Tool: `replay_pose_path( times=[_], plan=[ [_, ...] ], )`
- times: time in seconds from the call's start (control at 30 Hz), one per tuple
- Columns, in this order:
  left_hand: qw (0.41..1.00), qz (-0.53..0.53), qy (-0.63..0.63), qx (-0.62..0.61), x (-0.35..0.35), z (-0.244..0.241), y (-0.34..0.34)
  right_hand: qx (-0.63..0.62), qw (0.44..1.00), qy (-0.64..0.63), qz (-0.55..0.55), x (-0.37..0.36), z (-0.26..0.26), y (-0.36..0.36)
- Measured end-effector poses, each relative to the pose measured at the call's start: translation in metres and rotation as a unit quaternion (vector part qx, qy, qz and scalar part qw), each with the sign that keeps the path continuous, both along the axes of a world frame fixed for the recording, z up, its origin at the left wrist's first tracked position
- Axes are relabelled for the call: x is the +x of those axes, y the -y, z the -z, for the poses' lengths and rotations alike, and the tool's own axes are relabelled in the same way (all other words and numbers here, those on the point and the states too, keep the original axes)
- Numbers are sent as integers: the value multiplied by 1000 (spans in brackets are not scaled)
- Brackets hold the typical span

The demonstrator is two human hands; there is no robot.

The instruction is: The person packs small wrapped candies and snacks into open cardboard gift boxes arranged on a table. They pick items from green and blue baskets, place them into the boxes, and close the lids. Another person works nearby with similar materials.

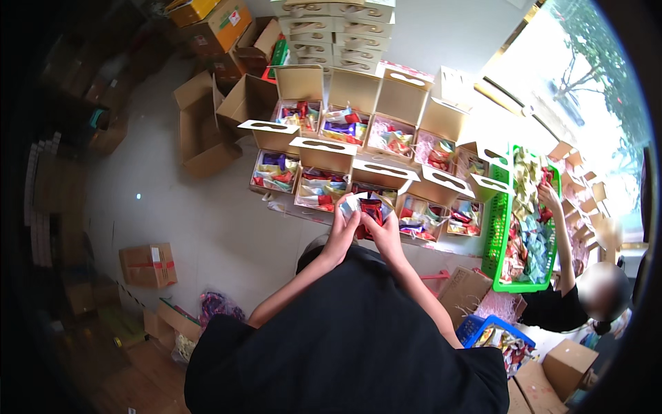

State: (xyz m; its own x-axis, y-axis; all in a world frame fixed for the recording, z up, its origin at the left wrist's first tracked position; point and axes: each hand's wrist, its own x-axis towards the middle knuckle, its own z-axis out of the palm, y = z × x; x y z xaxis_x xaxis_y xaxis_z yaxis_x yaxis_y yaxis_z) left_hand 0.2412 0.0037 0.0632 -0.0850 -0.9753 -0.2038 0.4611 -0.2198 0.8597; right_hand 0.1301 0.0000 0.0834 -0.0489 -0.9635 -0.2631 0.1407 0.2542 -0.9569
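My left hand [341, 230] grips a pale blue and white wrapped packet [350, 205]. Beside it, my right hand [387, 235] holds a shiny dark red packet [372, 208], with both thumbs close together over the packets. Both hands are at the near edge of an open gift box [385, 171], partly hiding its contents. To its left stands another open cardboard gift box [323, 178] filled with red, white and yellow packets. An open box [421, 217] on the right holds red, white and purple packets.
Behind is a second row of open boxes [344, 127], some with pink shredded paper. A co-worker's hand [549, 196] reaches into a green plastic basket [496, 248] of packets. A blue basket [468, 331] and empty cartons [199, 129] stand around. Flat boxes [336, 36] are stacked behind.
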Motion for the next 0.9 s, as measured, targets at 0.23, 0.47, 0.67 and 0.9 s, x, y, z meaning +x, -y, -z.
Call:
replay_pose_path(
  times=[0.23, 0.47, 0.67, 0.9],
  plan=[
    [999, -30, 9, 35, 33, 18, 27, 54, 991, 117, -21, 5, -8, 25],
    [999, -1, 16, 44, 39, 6, 37, 104, 977, 179, -45, -3, -17, 30],
    [997, -29, 68, -9, 22, 10, 37, 152, 949, 275, 4, 27, -1, 24],
    [961, 43, 247, -121, 30, -1, 32, 123, 955, 261, -69, 27, 27, 23]
  ],
)
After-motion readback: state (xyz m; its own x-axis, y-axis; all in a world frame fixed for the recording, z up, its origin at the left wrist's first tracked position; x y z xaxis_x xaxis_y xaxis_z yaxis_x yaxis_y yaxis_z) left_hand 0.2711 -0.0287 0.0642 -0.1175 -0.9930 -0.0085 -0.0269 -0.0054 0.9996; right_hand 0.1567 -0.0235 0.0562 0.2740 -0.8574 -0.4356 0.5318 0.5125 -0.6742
